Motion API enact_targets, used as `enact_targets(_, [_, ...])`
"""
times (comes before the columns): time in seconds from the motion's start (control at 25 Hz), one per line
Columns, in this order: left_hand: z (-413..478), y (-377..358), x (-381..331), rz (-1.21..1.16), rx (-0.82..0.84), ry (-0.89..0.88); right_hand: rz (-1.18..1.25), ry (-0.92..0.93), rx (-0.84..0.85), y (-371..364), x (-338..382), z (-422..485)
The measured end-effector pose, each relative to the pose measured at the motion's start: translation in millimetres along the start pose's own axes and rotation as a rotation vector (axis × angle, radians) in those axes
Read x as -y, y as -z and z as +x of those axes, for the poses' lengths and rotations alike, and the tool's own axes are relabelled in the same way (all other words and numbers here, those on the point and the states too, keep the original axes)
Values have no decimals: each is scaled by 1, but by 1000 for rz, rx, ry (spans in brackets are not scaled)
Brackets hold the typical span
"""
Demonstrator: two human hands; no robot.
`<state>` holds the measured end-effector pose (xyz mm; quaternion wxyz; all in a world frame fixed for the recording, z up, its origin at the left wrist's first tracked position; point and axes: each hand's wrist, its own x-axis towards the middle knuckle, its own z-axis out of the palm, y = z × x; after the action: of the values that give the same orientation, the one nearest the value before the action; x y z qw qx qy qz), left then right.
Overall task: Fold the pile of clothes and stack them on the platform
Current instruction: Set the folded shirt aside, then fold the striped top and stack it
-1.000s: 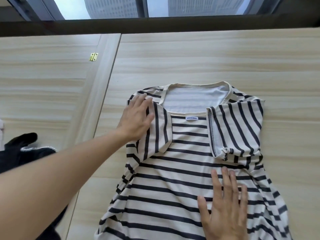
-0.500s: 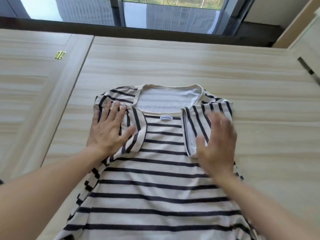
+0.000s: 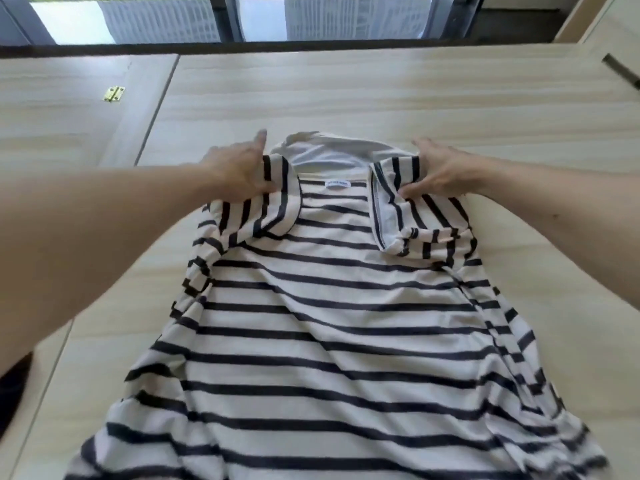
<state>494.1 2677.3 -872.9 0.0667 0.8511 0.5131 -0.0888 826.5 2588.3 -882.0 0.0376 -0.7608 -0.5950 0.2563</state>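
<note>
A cream shirt with dark navy stripes (image 3: 332, 323) lies spread on the light wooden platform (image 3: 381, 95), collar away from me, both sleeves folded inward. My left hand (image 3: 239, 168) pinches the left shoulder beside the collar, thumb on top of the folded sleeve. My right hand (image 3: 440, 171) grips the right shoulder the same way. The collar end is lifted slightly off the wood and the white inner lining (image 3: 332, 154) shows. The hem runs out of the bottom of the view.
A dark garment (image 3: 12, 393) shows at the lower left edge. A brass hinge (image 3: 113, 93) sits on the left panel, which a seam separates from the main board. Windows and a dark sill run along the far edge. A slot (image 3: 623, 74) marks the right panel.
Both hands moved from lying flat on the folded sleeves up to the shoulders and closed on the fabric. The collar end has risen off the platform.
</note>
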Motion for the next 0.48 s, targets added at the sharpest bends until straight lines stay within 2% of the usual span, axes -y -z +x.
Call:
enact_targets(0.16, [-32,0,-26,46,-36,-24,-117,-8,-197,-21,23,-39])
enact_targets(0.28, [-79,0,-46,137,-28,-52,-216,24,-224,-49,49,-100])
enact_targets(0.36, [-110,18,-53,132,-121,-72,-265,84,-245,-51,55,-139])
enact_targets(0.48, [-141,69,-49,137,-263,-29,-233,46,-433,-9,54,-171])
